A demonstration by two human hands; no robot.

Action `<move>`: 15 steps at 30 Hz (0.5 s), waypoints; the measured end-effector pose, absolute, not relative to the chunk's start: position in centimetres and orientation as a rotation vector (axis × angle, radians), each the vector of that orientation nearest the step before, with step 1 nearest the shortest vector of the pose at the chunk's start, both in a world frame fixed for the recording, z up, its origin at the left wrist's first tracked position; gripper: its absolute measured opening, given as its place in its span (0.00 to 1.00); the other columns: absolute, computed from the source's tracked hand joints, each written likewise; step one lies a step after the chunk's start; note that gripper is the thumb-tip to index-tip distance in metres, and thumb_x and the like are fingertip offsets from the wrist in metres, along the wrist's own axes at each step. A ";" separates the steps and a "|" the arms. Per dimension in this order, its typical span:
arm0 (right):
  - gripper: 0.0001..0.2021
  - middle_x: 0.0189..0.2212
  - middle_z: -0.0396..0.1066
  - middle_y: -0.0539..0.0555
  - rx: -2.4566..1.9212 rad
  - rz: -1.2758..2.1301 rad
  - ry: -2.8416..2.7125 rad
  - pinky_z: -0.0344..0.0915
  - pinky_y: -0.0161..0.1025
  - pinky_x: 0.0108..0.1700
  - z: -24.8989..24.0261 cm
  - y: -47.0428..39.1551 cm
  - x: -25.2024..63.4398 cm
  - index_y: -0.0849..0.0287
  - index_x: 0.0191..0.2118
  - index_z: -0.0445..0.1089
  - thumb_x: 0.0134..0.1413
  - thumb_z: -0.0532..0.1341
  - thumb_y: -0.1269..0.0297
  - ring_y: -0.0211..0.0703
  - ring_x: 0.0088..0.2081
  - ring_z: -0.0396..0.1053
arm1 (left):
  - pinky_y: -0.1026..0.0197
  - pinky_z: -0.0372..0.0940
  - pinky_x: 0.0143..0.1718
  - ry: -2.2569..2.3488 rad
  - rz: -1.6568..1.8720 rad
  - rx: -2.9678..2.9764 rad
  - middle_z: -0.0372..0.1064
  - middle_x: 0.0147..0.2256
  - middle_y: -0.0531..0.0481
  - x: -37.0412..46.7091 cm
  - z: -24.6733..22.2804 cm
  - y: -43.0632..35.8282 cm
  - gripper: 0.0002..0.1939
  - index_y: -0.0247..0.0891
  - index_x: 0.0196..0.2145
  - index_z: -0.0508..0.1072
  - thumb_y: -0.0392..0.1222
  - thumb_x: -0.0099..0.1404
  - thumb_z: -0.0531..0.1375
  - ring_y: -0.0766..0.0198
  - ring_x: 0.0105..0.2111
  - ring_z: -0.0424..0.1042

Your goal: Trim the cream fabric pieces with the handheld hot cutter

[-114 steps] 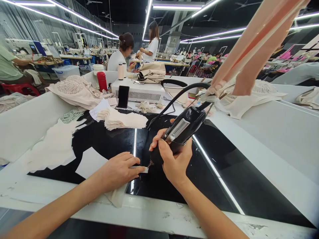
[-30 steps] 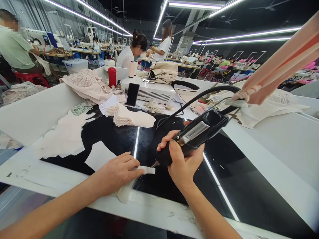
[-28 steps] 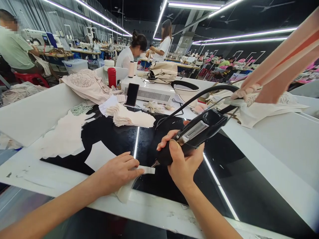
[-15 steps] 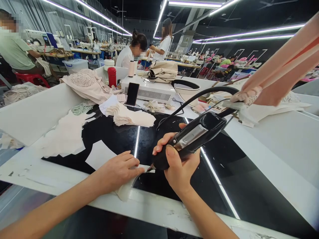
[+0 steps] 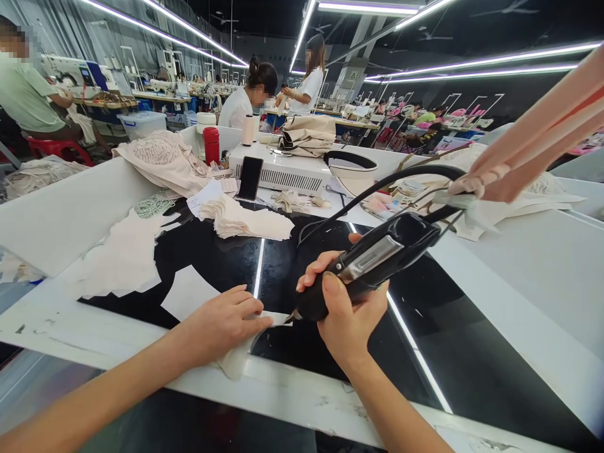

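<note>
My right hand [image 5: 346, 314] is wrapped round a black corded hand tool [image 5: 370, 259] with a silver side lever. Its pointed metal tip [image 5: 291, 317] meets the right end of a narrow white strip [image 5: 276, 316] on the black glossy tabletop [image 5: 311, 352]. Fingers stretched, my left hand [image 5: 231, 319] lies flat on the strip's left part and hides some of it. Beneath that hand, a pale fabric piece [image 5: 234, 363] hangs over the front edge. A white curved sheet [image 5: 189, 293] lies beyond my left wrist.
A stack of cream fabric pieces [image 5: 250, 219] lies ahead, near a phone [image 5: 250, 178] and a red bottle [image 5: 211, 146]. More cut fabric [image 5: 123, 258] is at left. Pink cloth [image 5: 533, 138] is tied to the tool's cord. Several people sit or stand beyond.
My right hand and the tool have shifted slightly right, and the tip has slid toward the strip's right end. My left hand has stayed in place.
</note>
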State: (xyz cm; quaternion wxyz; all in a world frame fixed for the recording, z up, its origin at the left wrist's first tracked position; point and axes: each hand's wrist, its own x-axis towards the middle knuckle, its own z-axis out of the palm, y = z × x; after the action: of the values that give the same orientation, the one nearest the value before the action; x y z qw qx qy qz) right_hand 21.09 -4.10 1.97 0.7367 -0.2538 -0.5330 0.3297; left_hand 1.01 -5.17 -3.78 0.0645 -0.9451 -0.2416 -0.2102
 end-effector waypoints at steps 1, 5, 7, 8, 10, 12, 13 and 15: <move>0.22 0.33 0.74 0.44 -0.568 0.719 -1.173 0.74 0.35 0.27 2.0 -4.1 21.1 0.46 0.56 0.67 0.59 0.67 0.70 0.35 0.25 0.71 | 0.48 0.70 0.58 -0.739 -0.630 -2.850 0.72 0.44 0.46 1.1 -3.7 -5.3 0.17 0.37 0.55 0.71 0.26 0.74 0.53 0.58 0.45 0.74; 0.23 0.32 0.74 0.44 -0.598 0.711 -1.178 0.74 0.36 0.26 2.0 -4.5 21.1 0.47 0.56 0.65 0.57 0.67 0.71 0.36 0.25 0.72 | 0.52 0.73 0.53 -0.897 -0.646 -2.748 0.72 0.48 0.40 1.5 -3.4 -6.9 0.20 0.30 0.56 0.67 0.22 0.69 0.51 0.55 0.48 0.74; 0.24 0.33 0.74 0.44 -0.616 0.699 -1.175 0.74 0.36 0.26 2.0 -4.8 21.1 0.47 0.57 0.65 0.56 0.68 0.70 0.36 0.25 0.72 | 0.54 0.75 0.49 -1.009 -0.668 -2.671 0.72 0.49 0.38 1.8 -3.4 -7.9 0.21 0.28 0.55 0.66 0.20 0.67 0.50 0.54 0.48 0.75; 0.25 0.33 0.74 0.44 -0.625 0.692 -1.173 0.74 0.37 0.26 2.0 -4.9 21.1 0.47 0.57 0.65 0.56 0.68 0.71 0.36 0.25 0.72 | 0.55 0.76 0.48 -1.055 -0.675 -2.643 0.73 0.48 0.39 2.0 -3.4 -8.4 0.22 0.28 0.55 0.66 0.19 0.66 0.49 0.54 0.47 0.76; 0.25 0.33 0.74 0.44 -0.628 0.681 -1.168 0.74 0.37 0.26 2.0 -5.2 21.1 0.47 0.56 0.65 0.56 0.68 0.71 0.36 0.25 0.72 | 0.57 0.76 0.47 -1.111 -0.684 -2.613 0.74 0.47 0.40 2.2 -3.5 -9.1 0.23 0.29 0.55 0.65 0.18 0.65 0.48 0.55 0.46 0.76; 0.24 0.33 0.74 0.44 -0.623 0.676 -1.167 0.74 0.36 0.26 2.1 -5.5 21.0 0.47 0.56 0.66 0.56 0.68 0.72 0.36 0.25 0.72 | 0.58 0.77 0.46 -1.154 -0.675 -2.621 0.74 0.45 0.41 2.4 -3.8 -9.5 0.24 0.30 0.53 0.65 0.17 0.63 0.48 0.56 0.44 0.77; 0.24 0.33 0.74 0.44 -0.620 0.676 -1.169 0.74 0.36 0.26 2.1 -5.6 21.0 0.47 0.55 0.66 0.56 0.68 0.72 0.36 0.25 0.73 | 0.57 0.77 0.46 -1.173 -0.662 -2.636 0.74 0.45 0.42 2.4 -3.9 -9.6 0.24 0.31 0.52 0.66 0.17 0.61 0.48 0.56 0.44 0.77; 0.24 0.33 0.74 0.44 -0.619 0.677 -1.174 0.74 0.36 0.26 2.2 -5.7 20.9 0.47 0.55 0.66 0.56 0.68 0.72 0.36 0.25 0.72 | 0.56 0.78 0.45 -1.203 -0.633 -2.670 0.74 0.45 0.41 2.4 -4.1 -9.6 0.25 0.32 0.50 0.66 0.17 0.59 0.49 0.55 0.44 0.77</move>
State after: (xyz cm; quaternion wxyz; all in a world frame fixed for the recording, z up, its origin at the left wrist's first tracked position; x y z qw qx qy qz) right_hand 20.94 -5.73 2.18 0.7352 -0.2816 -0.5341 0.3081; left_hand 2.39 -9.61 -4.08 0.0728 -0.8888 -0.4004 -0.2106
